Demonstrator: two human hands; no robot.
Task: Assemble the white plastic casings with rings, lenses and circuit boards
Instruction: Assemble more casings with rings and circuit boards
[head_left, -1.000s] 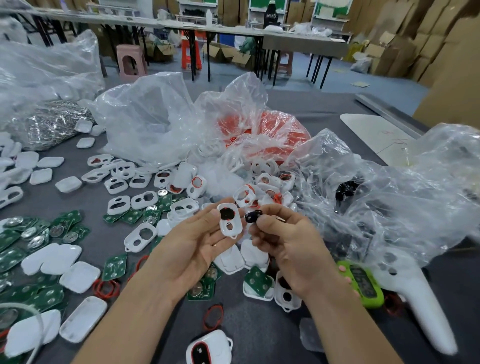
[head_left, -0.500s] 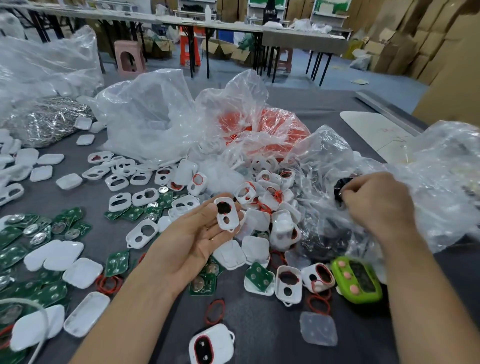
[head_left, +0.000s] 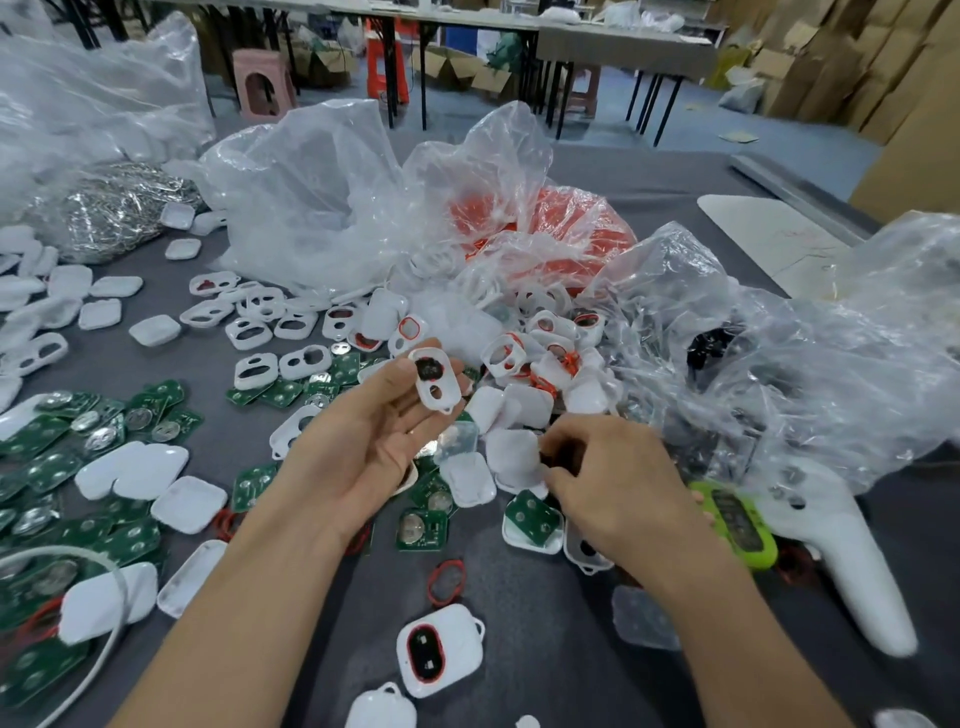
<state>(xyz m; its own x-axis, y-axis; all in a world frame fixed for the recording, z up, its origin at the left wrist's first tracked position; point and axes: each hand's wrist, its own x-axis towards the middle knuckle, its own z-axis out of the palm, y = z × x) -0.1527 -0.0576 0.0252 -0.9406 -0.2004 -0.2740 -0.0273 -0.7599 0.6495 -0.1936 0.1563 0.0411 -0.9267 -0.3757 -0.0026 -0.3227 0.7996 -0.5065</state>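
Right hand (head_left: 618, 483) back from bag (head_left: 810, 374) — pinching dark piece (head_left: 557, 460), just below casing (head_left: 435, 382) pinched by left hand (head_left: 363, 441)

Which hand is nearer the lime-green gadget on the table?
Right. The right hand sits just left of the lime-green gadget; the left hand is farther left, holding a white casing.

At mid-frame the left hand (head_left: 363, 441) holds a casing (head_left: 434, 382) above the table (head_left: 545, 649). Just right and lower, the right hand (head_left: 618, 488) pinches a lens (head_left: 558, 460) over a heap of casings (head_left: 540, 364). Circuit boards (head_left: 62, 452) lie at the left and bags (head_left: 322, 197) behind the heap. A ring (head_left: 429, 583) and a closed casing (head_left: 441, 649) lie at bottom centre, between the forearms.
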